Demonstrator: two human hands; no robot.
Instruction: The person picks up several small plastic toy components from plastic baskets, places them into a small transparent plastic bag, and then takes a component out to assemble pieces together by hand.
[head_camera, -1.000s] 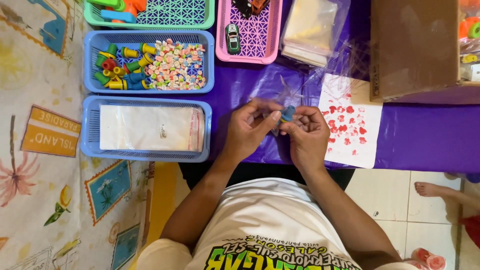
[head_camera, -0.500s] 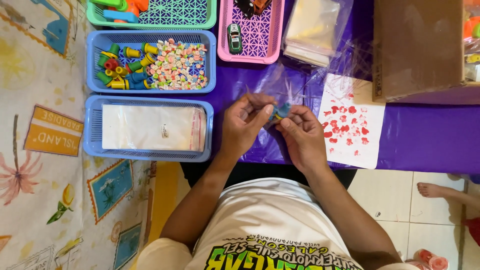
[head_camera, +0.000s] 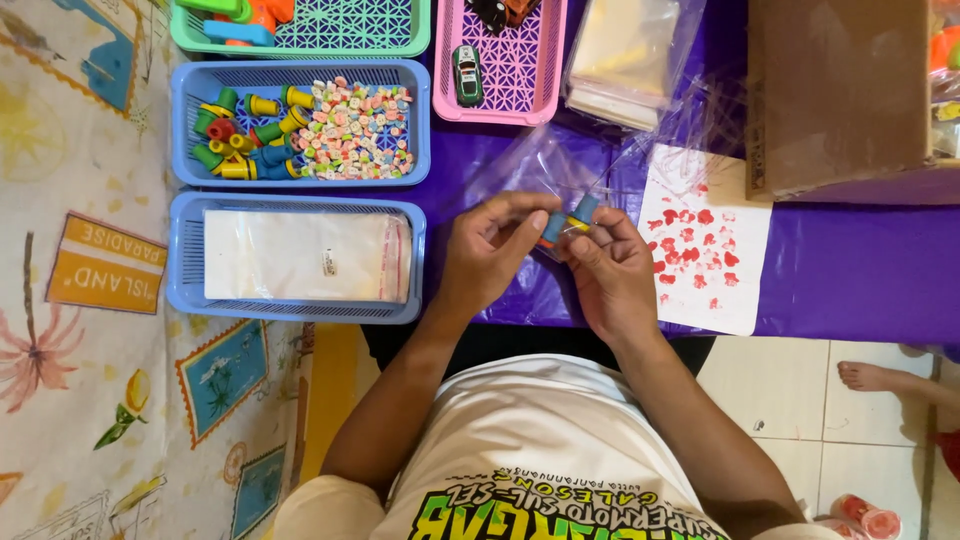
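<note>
Both hands met over the near edge of the purple tabletop (head_camera: 860, 270), the left hand (head_camera: 490, 255) and right hand (head_camera: 612, 275) pinching between them a small blue-and-yellow toy piece (head_camera: 568, 222) at the mouth of a clear plastic bag (head_camera: 545, 170). Half a second before, the hands sat a little farther left and closer together; they had since drawn slightly apart and the bag had spread open, so the piece looked about to go in. Around them lay a brown cardboard box (head_camera: 840, 90) at the far right corner, a blue basket of flat clear bags (head_camera: 190, 265) at the near left, a second blue basket (head_camera: 185, 130) of small coloured pieces behind it, a pink basket (head_camera: 545, 95) holding a toy car (head_camera: 466, 74), and a white sheet with red marks (head_camera: 705, 240). White floor tiles (head_camera: 790, 420) showed below.
</note>
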